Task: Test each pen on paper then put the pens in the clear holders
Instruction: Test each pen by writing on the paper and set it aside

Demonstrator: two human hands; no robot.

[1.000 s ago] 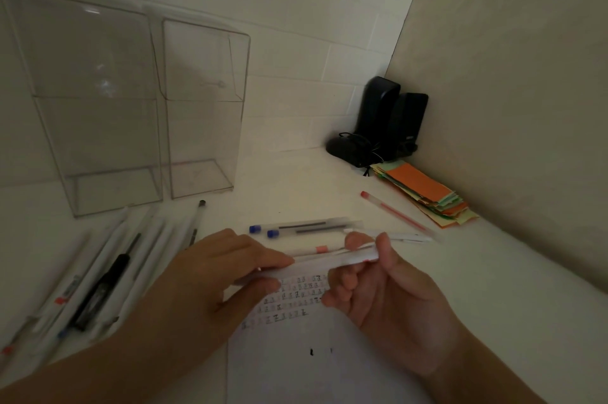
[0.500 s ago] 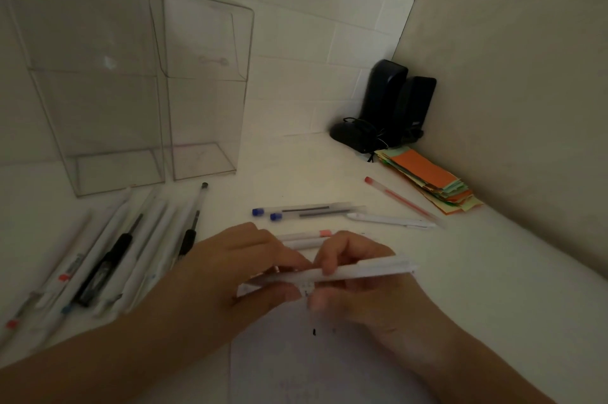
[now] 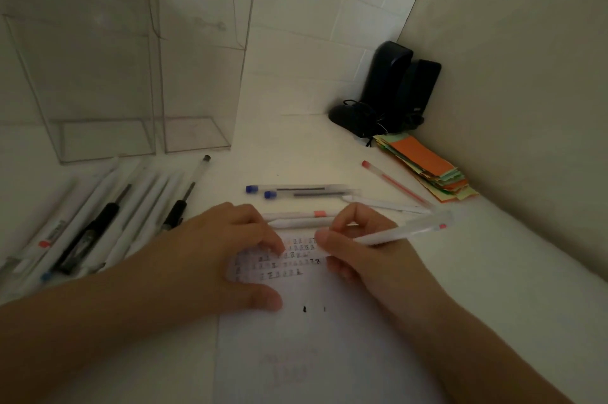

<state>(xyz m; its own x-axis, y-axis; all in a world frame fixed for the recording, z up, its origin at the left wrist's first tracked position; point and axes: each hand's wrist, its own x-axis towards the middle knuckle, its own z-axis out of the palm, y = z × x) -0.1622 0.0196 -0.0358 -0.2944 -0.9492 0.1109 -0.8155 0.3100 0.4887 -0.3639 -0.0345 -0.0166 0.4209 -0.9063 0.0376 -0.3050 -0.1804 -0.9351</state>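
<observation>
My right hand [image 3: 362,249] grips a white pen [image 3: 404,232] with a small red mark, its tip down on the sheet of paper [image 3: 316,354] among rows of small test marks. My left hand [image 3: 223,255] rests flat on the paper's upper left part, fingers spread, holding nothing. Two clear holders stand at the back left, a wide one [image 3: 88,81] and a narrower one [image 3: 200,74], both with nothing inside. Several pens [image 3: 108,222] lie in a row at the left. Two blue-capped pens [image 3: 302,191] and more white ones [image 3: 296,219] lie just beyond my hands.
A red pen [image 3: 394,183] lies at the right near a stack of coloured paper slips [image 3: 427,166]. Black speakers and a mouse with cable [image 3: 391,90] fill the back corner. Walls close in behind and on the right.
My left hand has let go of the pen and now lies flat on the paper. My right hand has swung the pen into a writing grip, tip on the sheet.
</observation>
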